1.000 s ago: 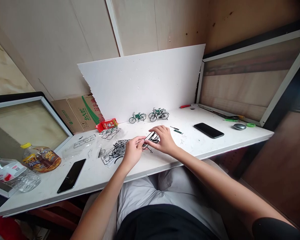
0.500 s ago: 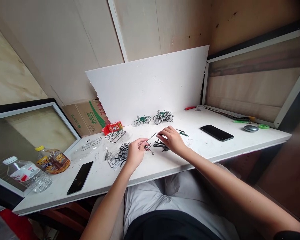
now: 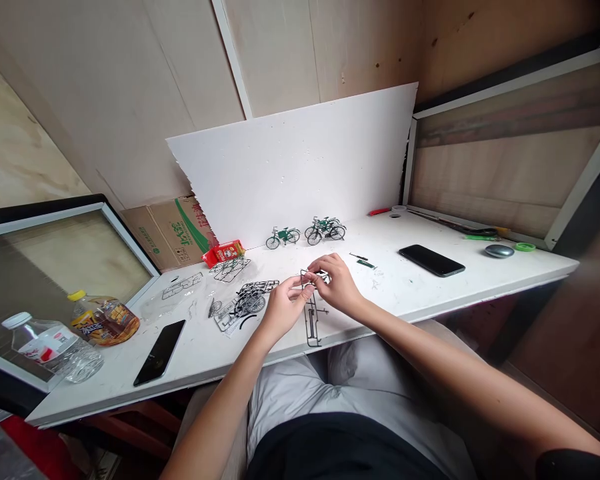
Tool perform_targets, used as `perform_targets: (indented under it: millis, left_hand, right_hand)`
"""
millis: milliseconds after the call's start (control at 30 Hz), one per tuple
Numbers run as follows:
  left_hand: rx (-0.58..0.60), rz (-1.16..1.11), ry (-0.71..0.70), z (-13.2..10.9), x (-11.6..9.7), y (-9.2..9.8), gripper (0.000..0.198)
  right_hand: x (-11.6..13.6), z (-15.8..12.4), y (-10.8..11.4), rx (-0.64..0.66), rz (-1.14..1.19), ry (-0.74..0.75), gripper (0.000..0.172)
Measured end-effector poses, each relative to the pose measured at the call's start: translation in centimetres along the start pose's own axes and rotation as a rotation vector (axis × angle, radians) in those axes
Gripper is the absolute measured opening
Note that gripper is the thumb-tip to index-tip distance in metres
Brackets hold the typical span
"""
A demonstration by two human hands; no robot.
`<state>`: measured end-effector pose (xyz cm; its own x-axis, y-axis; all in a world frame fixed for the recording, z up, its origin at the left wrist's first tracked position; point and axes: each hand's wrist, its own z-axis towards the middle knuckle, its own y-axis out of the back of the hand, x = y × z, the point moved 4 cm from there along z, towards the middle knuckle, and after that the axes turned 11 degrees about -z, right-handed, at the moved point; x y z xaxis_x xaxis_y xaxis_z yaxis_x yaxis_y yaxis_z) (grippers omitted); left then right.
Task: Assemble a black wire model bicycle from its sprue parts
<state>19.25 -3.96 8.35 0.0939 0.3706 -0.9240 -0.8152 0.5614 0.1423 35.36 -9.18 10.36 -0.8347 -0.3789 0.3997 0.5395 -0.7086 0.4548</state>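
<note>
Between both hands, over the front of the white table, a thin dark plastic parts frame [image 3: 311, 323] hangs down toward the table edge. My left hand [image 3: 286, 305] pinches its upper end, and my right hand [image 3: 336, 285] grips it beside the left fingertips. Left of my left hand lies a pile of dark wheels and small parts [image 3: 247, 301]. Behind the hands stand small green model bicycles [image 3: 325, 230], with another green bicycle [image 3: 283, 237] to their left. Small green pieces [image 3: 366, 264] lie right of my right hand.
A black phone [image 3: 431, 260] and a grey mouse [image 3: 499, 251] are on the right. Another phone [image 3: 160, 352], a clear bottle [image 3: 57, 350] and a yellow-capped bottle [image 3: 105, 320] are on the left. A red packet [image 3: 223, 253] lies near the white board [image 3: 300, 167].
The dark parts frame has turned from slanting between the hands to hanging downward. My hands have come together, with the left moved right. The view has shifted slightly.
</note>
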Motion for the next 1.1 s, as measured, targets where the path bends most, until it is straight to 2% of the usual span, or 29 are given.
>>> perform_targets:
  millis: [100,233,333,467,700,800,933,1100]
  left_hand:
    - [-0.028,-0.104,-0.009,0.2,0.2,-0.1,0.041]
    - [-0.002,-0.231,0.129,0.5,0.8,-0.1,0.044]
    - [-0.017,-0.240,0.189,0.5,0.8,-0.1,0.046]
    - [-0.029,-0.229,0.196,0.4,0.8,-0.2,0.048]
    - [-0.037,-0.304,0.208,0.3,1.0,-0.2,0.053]
    - [-0.030,-0.355,0.223,0.2,0.8,-0.1,0.054]
    - [0.011,-0.375,0.258,0.2,0.4,0.1,0.053]
    - [0.054,-0.417,0.280,0.3,0.6,0.2,0.052]
  right_hand:
    - [0.4,0.1,0.1,0.030,0.068,-0.001,0.013]
    - [0.6,-0.1,-0.2,0.086,0.071,0.022,0.015]
    - [0.8,-0.4,-0.5,0.122,0.048,0.037,0.019]
    - [1.4,-0.6,-0.6,0.131,-0.001,0.093,0.025]
    - [2.5,-1.6,-1.4,0.113,-0.160,0.207,0.025]
    - [2.9,-1.9,-1.3,0.062,-0.211,0.269,0.022]
    - [3.5,-2.0,-0.8,-0.006,-0.205,0.364,0.018]
    - [3.6,-2.2,-0.8,-0.049,-0.201,0.413,0.017]
